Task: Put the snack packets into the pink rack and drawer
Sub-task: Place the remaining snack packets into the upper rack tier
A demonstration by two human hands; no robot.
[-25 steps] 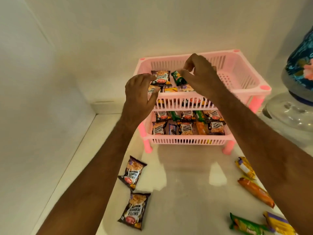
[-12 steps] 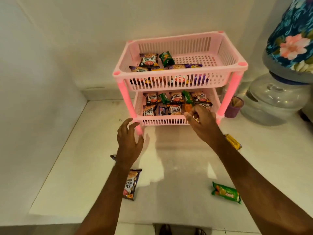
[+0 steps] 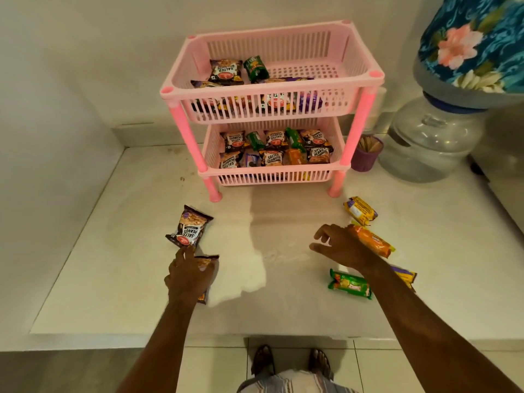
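The pink two-tier rack (image 3: 365, 80) stands at the back of the white counter, and both tiers hold several snack packets. My left hand (image 3: 188, 276) lies over a dark salted-peanuts packet (image 3: 209, 260), its fingertips near a second peanuts packet (image 3: 189, 226). I cannot see any fingers curled around either packet. My right hand (image 3: 340, 248) hovers with spread fingers beside an orange packet (image 3: 374, 242) and holds nothing. A yellow packet (image 3: 360, 211), a green packet (image 3: 350, 285) and a purple-yellow packet (image 3: 405, 276) lie around my right forearm.
A water jar (image 3: 433, 143) with a floral cover (image 3: 476, 38) stands at the right, with a purple cup of sticks (image 3: 367, 154) beside the rack. A wall closes off the left side. The counter's front edge (image 3: 170, 336) lies just above my feet.
Both hands have come down from the rack's top tier to the counter, the left onto the peanuts packets and the right beside the orange packet. The view has pulled back.
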